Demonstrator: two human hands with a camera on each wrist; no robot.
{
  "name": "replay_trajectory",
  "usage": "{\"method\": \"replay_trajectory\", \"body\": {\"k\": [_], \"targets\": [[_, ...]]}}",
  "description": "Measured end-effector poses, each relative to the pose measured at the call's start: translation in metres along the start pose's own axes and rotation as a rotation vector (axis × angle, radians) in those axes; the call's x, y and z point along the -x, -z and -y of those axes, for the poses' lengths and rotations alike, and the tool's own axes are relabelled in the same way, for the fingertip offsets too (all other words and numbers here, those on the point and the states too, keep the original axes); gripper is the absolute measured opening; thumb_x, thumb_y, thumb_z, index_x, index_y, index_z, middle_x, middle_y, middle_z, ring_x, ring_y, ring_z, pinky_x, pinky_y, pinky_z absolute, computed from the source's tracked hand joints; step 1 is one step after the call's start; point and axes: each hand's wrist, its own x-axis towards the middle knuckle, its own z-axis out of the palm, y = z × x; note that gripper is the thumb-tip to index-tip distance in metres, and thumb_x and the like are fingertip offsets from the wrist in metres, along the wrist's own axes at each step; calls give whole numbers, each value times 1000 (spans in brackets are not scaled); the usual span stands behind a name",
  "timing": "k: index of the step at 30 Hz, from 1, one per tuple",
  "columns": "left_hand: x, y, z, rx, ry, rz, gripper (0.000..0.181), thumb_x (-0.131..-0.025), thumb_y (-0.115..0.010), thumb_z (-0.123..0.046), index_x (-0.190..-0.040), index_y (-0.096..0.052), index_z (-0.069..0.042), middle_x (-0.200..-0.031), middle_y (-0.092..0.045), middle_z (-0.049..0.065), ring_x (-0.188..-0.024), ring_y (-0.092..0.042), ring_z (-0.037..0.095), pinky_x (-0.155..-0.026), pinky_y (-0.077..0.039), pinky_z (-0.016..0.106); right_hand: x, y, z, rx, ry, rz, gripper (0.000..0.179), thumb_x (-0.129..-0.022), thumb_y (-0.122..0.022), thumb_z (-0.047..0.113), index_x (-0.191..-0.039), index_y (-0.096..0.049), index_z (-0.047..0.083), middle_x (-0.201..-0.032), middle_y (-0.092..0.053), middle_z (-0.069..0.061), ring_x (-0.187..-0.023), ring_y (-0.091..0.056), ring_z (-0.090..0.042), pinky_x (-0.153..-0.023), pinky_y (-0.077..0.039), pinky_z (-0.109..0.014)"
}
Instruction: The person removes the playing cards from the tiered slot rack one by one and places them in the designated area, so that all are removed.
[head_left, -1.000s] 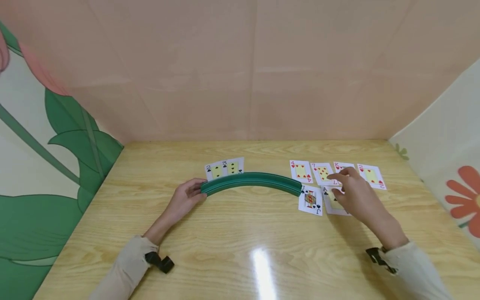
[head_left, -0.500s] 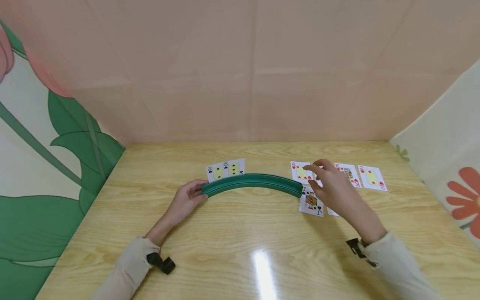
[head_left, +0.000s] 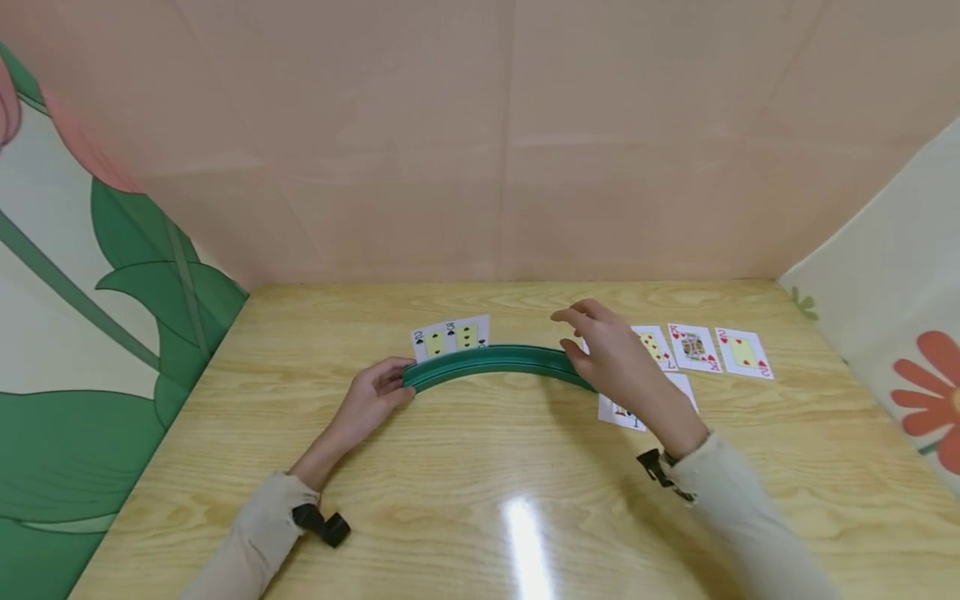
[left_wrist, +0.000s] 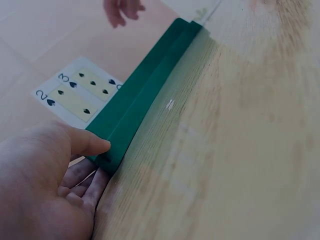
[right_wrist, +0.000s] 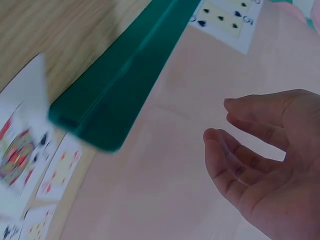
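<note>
A curved green card holder (head_left: 491,360) lies on the table, its left end gripped between the thumb and fingers of my left hand (head_left: 372,393). Two playing cards stand in its left part, a two of spades (left_wrist: 67,102) and a three of spades (left_wrist: 93,82), overlapping. My right hand (head_left: 618,360) is raised over the holder's right end. In the right wrist view its fingers and thumb are loosely bent, apart, with nothing between them. Beneath that hand, a jack of spades (head_left: 621,413) is partly covered.
Right of the holder lie face-up cards: a seven of diamonds (head_left: 654,346), a king of hearts (head_left: 693,347) and a two of hearts (head_left: 743,352). Another card (head_left: 685,390) shows only a corner beside my right wrist. A pink wall (head_left: 502,167) rises behind the wooden table (head_left: 420,500).
My right hand has moved left, from over the cards on the right to above the holder's right end. The left hand and holder have stayed in place.
</note>
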Motion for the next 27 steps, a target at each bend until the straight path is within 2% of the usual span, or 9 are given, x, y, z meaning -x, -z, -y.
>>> {"method": "replay_trajectory", "body": {"k": [6,15,22,27], "targets": [[0,1,1,3,-15,-3,38,-93,-68,-4,-130,-61,-4,-130,-61,15,-120,-58,29,-96,-51,27,-18,-6,19,-43,1,13,35,-92,-69,6,-126,-64,6,-121,-59,-13,-96,-64,-28,-74,-57,-40],[0,0,1,10,-24,-6,37,-93,-67,-2,-129,-61,-4,-128,-62,15,-119,-58,28,-95,-51,26,-45,-16,39,-83,25,-13,31,-92,-69,5,-123,-66,6,-118,-63,-13,-97,-64,-26,-78,-57,-39],[1,0,-2,7,-14,-3,38,-93,-67,-2,-130,-61,-4,-130,-61,15,-120,-58,28,-95,-52,25,-58,-19,48,-161,28,-48,29,-93,-67,5,-123,-66,6,-120,-62,-13,-98,-65,-29,-77,-58,-39],[0,-1,-4,5,-3,-8,38,-93,-67,-1,-130,-60,-4,-130,-60,16,-119,-59,28,-94,-52,26,-60,-26,52,-193,59,-15,28,-94,-65,3,-122,-66,5,-119,-64,-12,-98,-63,-27,-78,-57,-36]]}}
